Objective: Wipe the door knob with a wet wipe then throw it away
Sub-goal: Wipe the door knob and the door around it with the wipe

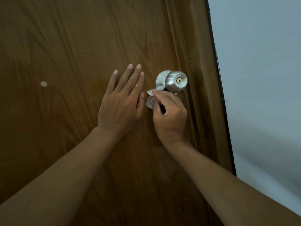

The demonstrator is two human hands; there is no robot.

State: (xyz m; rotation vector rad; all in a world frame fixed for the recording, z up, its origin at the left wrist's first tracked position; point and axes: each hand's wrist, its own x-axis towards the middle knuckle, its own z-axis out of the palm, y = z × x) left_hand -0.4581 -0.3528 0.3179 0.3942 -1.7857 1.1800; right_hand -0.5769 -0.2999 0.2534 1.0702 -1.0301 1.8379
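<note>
Brown woodgrain, brushed silver, a scrap of white.

The door is warm brown with darker, wavy grain lines and a few pale flecks, the largest a whitish spot at 9 o'clock from the door knob. The door knob is brushed silver with a brass-yellow keyhole at its centre. At its 7 o'clock the wet wipe shows white. The door frame is the same brown, edged in black at 3 o'clock against a pale grey-white wall.

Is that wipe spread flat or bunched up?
Bunched up. The wet wipe sits crumpled in the right hand, pressed under the door knob; only small folds poke out.
</note>
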